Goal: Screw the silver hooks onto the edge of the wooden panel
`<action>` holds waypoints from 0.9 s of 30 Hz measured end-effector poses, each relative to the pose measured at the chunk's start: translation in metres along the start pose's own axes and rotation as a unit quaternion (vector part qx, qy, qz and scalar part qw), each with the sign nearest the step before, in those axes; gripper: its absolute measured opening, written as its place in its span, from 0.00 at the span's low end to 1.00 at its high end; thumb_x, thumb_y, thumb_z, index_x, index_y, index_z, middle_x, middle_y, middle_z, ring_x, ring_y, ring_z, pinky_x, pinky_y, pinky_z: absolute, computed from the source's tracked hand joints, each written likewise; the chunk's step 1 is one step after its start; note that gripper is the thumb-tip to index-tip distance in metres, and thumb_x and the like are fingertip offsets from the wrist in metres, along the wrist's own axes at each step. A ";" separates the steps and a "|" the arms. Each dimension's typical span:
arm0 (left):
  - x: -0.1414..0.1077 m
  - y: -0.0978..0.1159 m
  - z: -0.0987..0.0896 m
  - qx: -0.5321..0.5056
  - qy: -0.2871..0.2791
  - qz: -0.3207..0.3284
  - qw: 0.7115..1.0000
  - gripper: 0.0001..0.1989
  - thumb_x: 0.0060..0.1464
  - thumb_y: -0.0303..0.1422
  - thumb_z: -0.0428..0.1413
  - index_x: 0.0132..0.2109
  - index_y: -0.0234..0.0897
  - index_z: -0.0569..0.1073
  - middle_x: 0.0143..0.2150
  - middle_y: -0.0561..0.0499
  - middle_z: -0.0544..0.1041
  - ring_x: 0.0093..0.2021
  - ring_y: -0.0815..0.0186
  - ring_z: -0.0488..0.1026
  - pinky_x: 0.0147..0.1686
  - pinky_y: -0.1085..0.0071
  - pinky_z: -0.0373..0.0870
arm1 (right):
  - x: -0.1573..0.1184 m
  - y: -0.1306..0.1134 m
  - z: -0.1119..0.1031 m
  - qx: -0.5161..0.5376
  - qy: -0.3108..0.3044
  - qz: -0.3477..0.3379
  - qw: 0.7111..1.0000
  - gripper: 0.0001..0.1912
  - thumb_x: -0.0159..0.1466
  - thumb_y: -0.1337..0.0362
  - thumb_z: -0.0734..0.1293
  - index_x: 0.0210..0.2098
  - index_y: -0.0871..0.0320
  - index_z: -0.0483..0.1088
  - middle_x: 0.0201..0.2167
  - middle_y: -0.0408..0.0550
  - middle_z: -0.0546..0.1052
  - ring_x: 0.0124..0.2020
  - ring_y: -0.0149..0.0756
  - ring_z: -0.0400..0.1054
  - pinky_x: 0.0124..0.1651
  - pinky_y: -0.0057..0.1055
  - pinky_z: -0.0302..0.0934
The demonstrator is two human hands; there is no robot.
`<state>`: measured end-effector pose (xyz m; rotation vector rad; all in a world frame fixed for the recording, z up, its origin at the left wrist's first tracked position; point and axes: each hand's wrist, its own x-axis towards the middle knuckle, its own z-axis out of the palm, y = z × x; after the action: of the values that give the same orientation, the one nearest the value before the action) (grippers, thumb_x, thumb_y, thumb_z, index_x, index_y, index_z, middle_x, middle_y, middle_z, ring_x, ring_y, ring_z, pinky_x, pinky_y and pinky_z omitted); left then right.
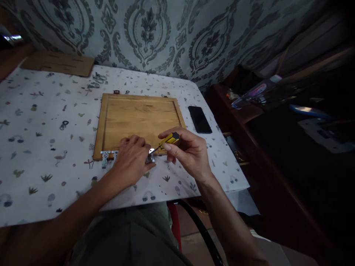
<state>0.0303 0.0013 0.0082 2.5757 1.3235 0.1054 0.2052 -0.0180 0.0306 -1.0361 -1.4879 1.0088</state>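
Note:
A wooden cabinet door panel (141, 118) with a raised frame lies flat on the table. Silvery metal hinges (104, 159) sit along its near edge, partly hidden by my left hand (131, 157). That hand is closed over another hinge (150, 159) at the same edge, its thumb below and fingers on the wood. Between thumb and fingers, my right hand (191, 149) holds a yellow-and-black screwdriver (172, 138). The shaft slants down to the left, with its tip at the hinge by my left fingers; any screw there is too small to make out.
A black phone (199, 120) lies right of the panel. Cardboard (58, 63) and small metal pieces (99, 78) are at the back of the patterned tablecloth (50, 147). To the right stands dark furniture with a plastic bottle (256, 91). A patterned wall rises behind.

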 end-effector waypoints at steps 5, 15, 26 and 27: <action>-0.001 -0.001 -0.001 -0.007 0.002 0.000 1.000 0.18 0.58 0.41 0.64 0.50 0.33 0.77 0.49 0.41 0.76 0.55 0.46 0.68 0.52 0.51 0.64 | 0.003 0.000 0.004 -0.007 0.040 0.007 0.999 0.18 0.57 0.53 0.79 0.32 0.56 0.71 0.36 0.43 0.80 0.17 0.21 0.63 0.17 0.21 0.61; 0.000 0.001 -0.003 0.004 -0.011 -0.005 1.000 0.16 0.58 0.42 0.63 0.47 0.34 0.77 0.48 0.41 0.76 0.54 0.47 0.68 0.51 0.53 0.63 | 0.000 0.001 -0.004 0.005 -0.009 -0.013 1.000 0.15 0.64 0.55 0.74 0.48 0.53 0.76 0.41 0.44 0.80 0.20 0.23 0.69 0.21 0.24 0.67; -0.001 0.001 -0.002 0.000 0.001 0.003 1.000 0.17 0.59 0.41 0.63 0.47 0.32 0.77 0.46 0.41 0.76 0.53 0.47 0.68 0.50 0.53 0.64 | 0.000 -0.001 -0.003 -0.004 0.000 -0.024 1.000 0.17 0.61 0.55 0.77 0.46 0.54 0.74 0.38 0.43 0.79 0.21 0.24 0.68 0.21 0.23 0.67; -0.001 0.001 -0.002 -0.002 -0.002 0.004 1.000 0.16 0.59 0.42 0.63 0.46 0.32 0.77 0.46 0.41 0.76 0.53 0.47 0.68 0.50 0.52 0.64 | -0.001 -0.001 -0.004 0.000 -0.013 -0.027 1.000 0.18 0.63 0.55 0.75 0.50 0.53 0.73 0.40 0.44 0.79 0.22 0.24 0.69 0.23 0.24 0.68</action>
<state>0.0300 0.0007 0.0107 2.5771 1.3108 0.1023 0.2092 -0.0187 0.0317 -0.9815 -1.5294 0.9873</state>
